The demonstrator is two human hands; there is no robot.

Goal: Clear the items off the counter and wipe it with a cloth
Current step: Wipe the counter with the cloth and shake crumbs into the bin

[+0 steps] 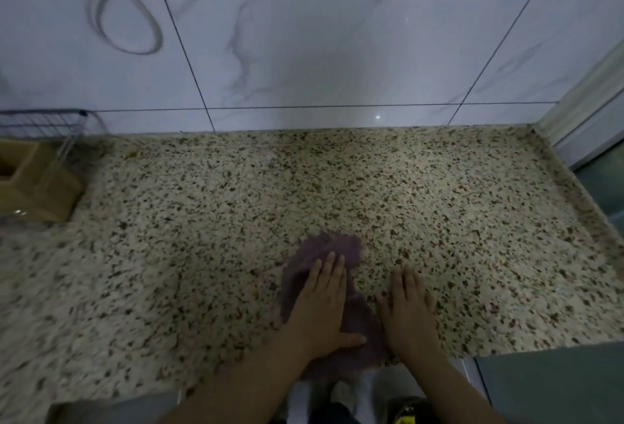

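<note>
1. Purple cloth (337, 248) lies crumpled on the speckled counter (439, 221), near the front edge, roughly centre of my view. Its near end hangs a little past the counter's front edge.
2. Left hand (324, 309) lies flat on top of the cloth, fingers straight and together, pointing toward the wall, thumb out to the side on the cloth. It presses the cloth, not gripping it: nothing curled round the fabric.
3. Right hand (410, 312) lies flat on the bare counter just right of the cloth, fingers straight, holding nothing. Its thumb side is right at the cloth's edge; I cannot tell if it touches.
4. Both forearms come in from the bottom of the view. Frame is motion-blurred, so fine detail on fingers is soft.
5. Far left on the counter: a tan wooden block (37, 184) with a slot in its top, standing against a wire rack (44, 123) at the back left corner.
6. Behind the counter: marbled grey-white wall tiles (320, 35) with dark grout lines. A pale cord (111, 11) hangs looped against the tiles at upper left.
7. Right end of the counter meets a pale frame (587, 92).
8. Below the front edge, between the forearms, a dark shoe with yellow marking (408, 413) shows.
</note>
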